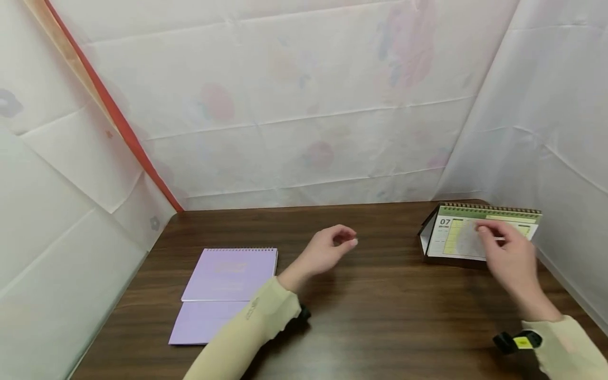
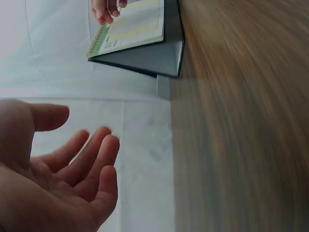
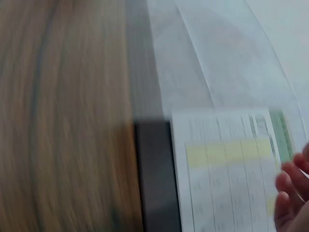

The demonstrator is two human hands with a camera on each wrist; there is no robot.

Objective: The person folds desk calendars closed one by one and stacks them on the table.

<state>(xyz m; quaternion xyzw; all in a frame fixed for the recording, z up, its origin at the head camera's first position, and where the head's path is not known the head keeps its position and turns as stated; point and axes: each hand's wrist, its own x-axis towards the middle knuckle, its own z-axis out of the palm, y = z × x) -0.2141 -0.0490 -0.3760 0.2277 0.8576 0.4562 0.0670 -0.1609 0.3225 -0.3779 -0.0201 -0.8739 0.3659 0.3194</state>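
A spiral-bound desk calendar point(image 1: 463, 240) stands tented at the back right of the table, its page showing "07" and a yellow-marked grid. In front of that page is my right hand point(image 1: 515, 258), fingers loosely bent, with nothing seen in its grasp. The right wrist view has its fingertips point(image 3: 285, 186) at the right, overlapping the calendar page point(image 3: 227, 169). My left hand point(image 1: 328, 248) hovers over the middle of the table with relaxed, slightly curled fingers. Its palm is bare in the left wrist view, where the calendar point(image 2: 137, 29) appears beyond it.
A purple spiral-bound booklet point(image 1: 228, 274) lies flat at the left of the dark wooden table point(image 1: 380, 322); the left sleeve covers its lower right corner. White patterned sheets point(image 1: 304, 105) hang behind and at both sides. Black devices point(image 1: 518, 342) sit at both wrists.
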